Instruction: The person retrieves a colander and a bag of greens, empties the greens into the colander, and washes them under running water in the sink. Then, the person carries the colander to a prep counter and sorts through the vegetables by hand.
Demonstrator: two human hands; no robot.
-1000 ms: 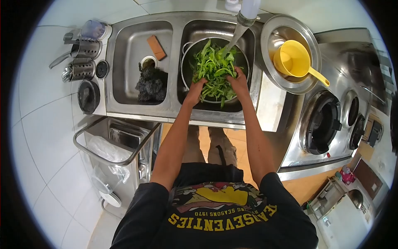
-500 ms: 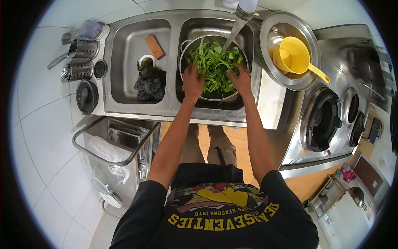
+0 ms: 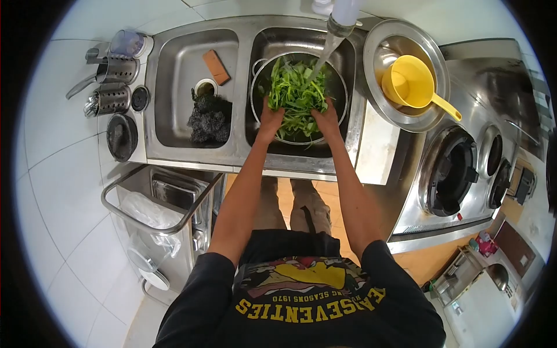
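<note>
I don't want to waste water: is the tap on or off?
On: a stream runs from the tap onto the leafy greens.

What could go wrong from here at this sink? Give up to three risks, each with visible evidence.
Loose green leafy vegetables may spill: the left hand and right hand hold them heaped in a round metal pot.
Water may splash out, as the clear stream falls onto the heap.
The yellow plastic dipper might get knocked, since its handle juts past the wide silver metal basin.
</note>
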